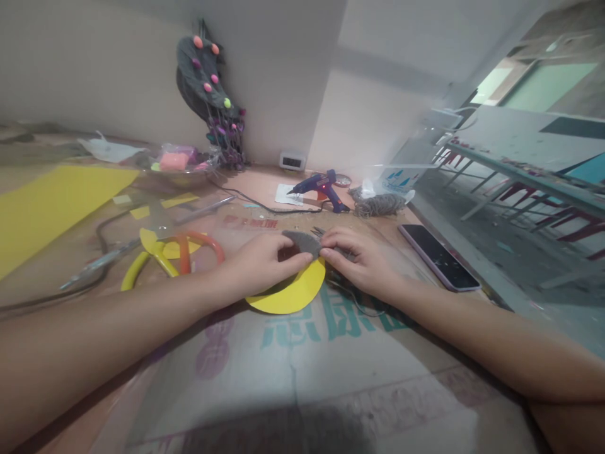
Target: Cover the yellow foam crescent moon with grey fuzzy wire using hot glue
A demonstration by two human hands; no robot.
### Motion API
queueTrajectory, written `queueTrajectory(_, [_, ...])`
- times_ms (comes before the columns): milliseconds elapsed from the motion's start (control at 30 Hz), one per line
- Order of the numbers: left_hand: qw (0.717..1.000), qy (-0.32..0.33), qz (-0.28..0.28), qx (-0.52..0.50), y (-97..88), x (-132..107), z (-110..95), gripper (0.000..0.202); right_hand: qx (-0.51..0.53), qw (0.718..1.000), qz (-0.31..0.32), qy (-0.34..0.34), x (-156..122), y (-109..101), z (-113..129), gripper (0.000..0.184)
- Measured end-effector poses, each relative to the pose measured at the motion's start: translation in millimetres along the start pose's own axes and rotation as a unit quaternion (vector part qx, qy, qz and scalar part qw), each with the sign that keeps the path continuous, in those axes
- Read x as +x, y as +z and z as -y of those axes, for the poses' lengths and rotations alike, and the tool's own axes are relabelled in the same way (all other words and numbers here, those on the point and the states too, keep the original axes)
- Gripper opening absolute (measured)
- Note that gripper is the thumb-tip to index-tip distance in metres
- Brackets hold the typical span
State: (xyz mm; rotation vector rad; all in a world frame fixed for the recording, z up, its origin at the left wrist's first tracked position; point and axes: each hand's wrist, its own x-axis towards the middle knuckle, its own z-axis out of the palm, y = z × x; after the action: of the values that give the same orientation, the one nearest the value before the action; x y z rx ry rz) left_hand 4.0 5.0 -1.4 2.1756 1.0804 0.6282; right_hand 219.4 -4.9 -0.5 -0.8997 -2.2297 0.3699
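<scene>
A yellow paper disc [293, 291] lies on a cardboard sheet [302, 366]. On top of it sits a small grey curved piece [302, 241]. My left hand [258, 265] rests on the disc with its fingers curled, thumb and fingertips pressing the grey piece. My right hand [362, 260] meets it from the right, fingers pinched on the same grey piece and on thin dark strands beneath it.
Scissors [155, 252] with yellow and orange handles lie left of my hands. A blue glue gun [321, 188] and a wad of grey twine [380, 203] sit behind. A phone [439, 257] lies at right near the table edge. Yellow paper sheet [51, 202] at far left.
</scene>
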Motion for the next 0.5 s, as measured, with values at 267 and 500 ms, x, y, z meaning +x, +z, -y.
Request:
queueTrajectory(267, [1.000, -0.001, 0.005, 0.003, -0.4, -0.4, -0.1, 0.044, 0.005, 1.000, 0.007, 0.013, 0.7, -1.3, 1.2, 0.011])
queueTrajectory(500, [1.000, 0.000, 0.009, -0.005, 1.1, 0.4, 1.5, 0.044, 0.002, 1.000, 0.013, 0.010, 1.4, -2.0, 0.8, 0.011])
